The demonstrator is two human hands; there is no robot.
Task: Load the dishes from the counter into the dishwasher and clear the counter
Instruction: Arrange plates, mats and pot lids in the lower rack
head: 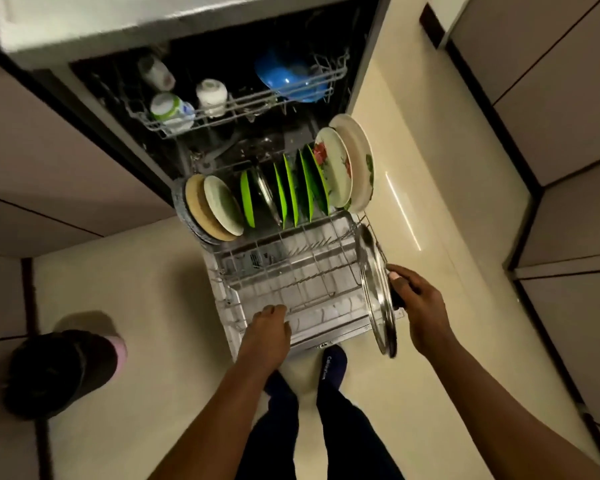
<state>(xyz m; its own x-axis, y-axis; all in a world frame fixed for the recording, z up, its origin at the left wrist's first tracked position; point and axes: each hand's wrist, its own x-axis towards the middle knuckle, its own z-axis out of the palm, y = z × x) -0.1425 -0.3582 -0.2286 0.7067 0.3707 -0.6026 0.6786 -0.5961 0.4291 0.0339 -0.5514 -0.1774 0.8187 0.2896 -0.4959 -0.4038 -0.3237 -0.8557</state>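
One steel lid (376, 289) stands on its edge at the right side of the pulled-out lower rack (291, 271). The right hand (418, 306) holds it: the fingers are curled around the dark knob on the lid's outer face, and the thumb lies on top near the rim. The lid leans a little and touches the rack's right wire wall. The left hand (269, 327) rests on the front rim of the rack with its fingers bent over the wire; how tightly they close I cannot tell. Both forearms reach forward and down, the left one almost straight, the right one coming in from the right.

The front half of the rack shows bare wire rows between the two hands. Behind, green plates (291, 192) stand in a row, with flowered plates (343, 168) at the right end and pale plates (215, 209) at the left end. The upper rack (229, 102) carries white cups (212, 93) and a blue bowl (291, 77). Cream floor (430, 209) lies open to the right of the rack. A dark slipper (59, 368) lies on the floor at the left, well apart.
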